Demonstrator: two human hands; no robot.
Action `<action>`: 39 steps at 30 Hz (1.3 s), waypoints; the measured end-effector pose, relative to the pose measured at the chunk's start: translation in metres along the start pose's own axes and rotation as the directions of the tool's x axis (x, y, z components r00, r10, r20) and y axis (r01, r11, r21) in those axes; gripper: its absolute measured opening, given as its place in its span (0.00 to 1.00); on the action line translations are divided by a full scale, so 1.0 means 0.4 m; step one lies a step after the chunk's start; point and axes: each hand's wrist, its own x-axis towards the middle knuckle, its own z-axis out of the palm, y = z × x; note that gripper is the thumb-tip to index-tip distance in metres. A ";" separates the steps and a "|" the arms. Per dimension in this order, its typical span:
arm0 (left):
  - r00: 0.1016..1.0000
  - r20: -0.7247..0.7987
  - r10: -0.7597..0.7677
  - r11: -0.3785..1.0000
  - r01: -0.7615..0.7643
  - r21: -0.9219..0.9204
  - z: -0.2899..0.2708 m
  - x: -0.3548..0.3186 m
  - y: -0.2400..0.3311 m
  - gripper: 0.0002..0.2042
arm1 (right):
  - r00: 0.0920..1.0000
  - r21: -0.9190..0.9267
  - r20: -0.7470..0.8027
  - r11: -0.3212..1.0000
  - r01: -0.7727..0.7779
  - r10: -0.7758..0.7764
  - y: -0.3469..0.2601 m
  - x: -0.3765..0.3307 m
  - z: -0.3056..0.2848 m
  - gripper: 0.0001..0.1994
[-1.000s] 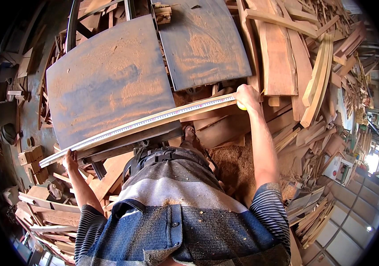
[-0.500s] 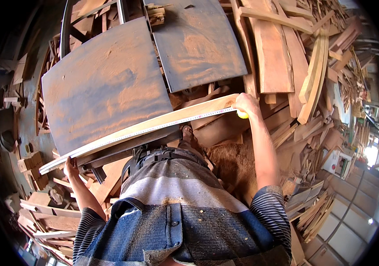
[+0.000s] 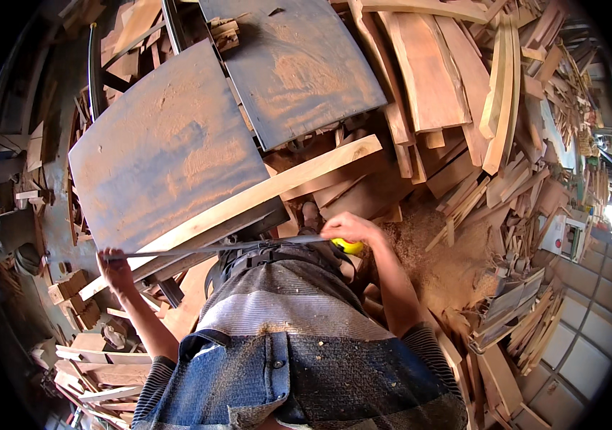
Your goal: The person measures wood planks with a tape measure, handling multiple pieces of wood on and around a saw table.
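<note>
A tape measure's thin blade point(image 3: 198, 250) stretches across in front of my waist, its edge turned toward me. My left hand point(image 3: 115, 271) is closed on the blade's outer end, over the near end of a long pale wooden strip point(image 3: 277, 185). In my right hand point(image 3: 352, 228) is the tape measure's yellow case point(image 3: 349, 246), partly hidden under the fingers. The strip lies slantwise along the front edge of a dusty metal table point(image 3: 170, 143), and its right end sticks out past the table. The blade and the right hand are apart from that right end.
A second dusty metal plate point(image 3: 299, 68) stands beyond the first, across a narrow gap. Wide planks point(image 3: 424, 72) and curved strips point(image 3: 503, 93) are stacked at the right. A sawdust heap point(image 3: 428, 251) covers the floor right of me. Wooden offcuts point(image 3: 109, 373) pile up at lower left.
My right hand has come off the strip's right end, moving left and toward me with the tape case. The blade has left the strip's edge, and less of it is out. My left hand has shifted slightly.
</note>
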 end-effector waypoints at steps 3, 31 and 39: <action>0.960 0.255 -0.112 0.953 0.031 0.301 0.339 -0.099 -0.178 0.09 | 0.995 0.058 0.021 0.994 0.096 -0.098 -0.120 0.057 0.027 0.15; 0.548 0.653 -0.524 -0.355 -0.837 0.417 0.416 -0.305 -0.617 0.40 | 0.593 0.674 -0.664 0.707 0.212 0.455 0.073 0.018 0.039 0.08; 0.503 0.676 -0.538 -0.329 -0.864 0.381 0.376 -0.286 -0.615 0.35 | 0.266 0.299 -0.927 0.950 0.096 0.265 0.243 0.120 -0.246 0.19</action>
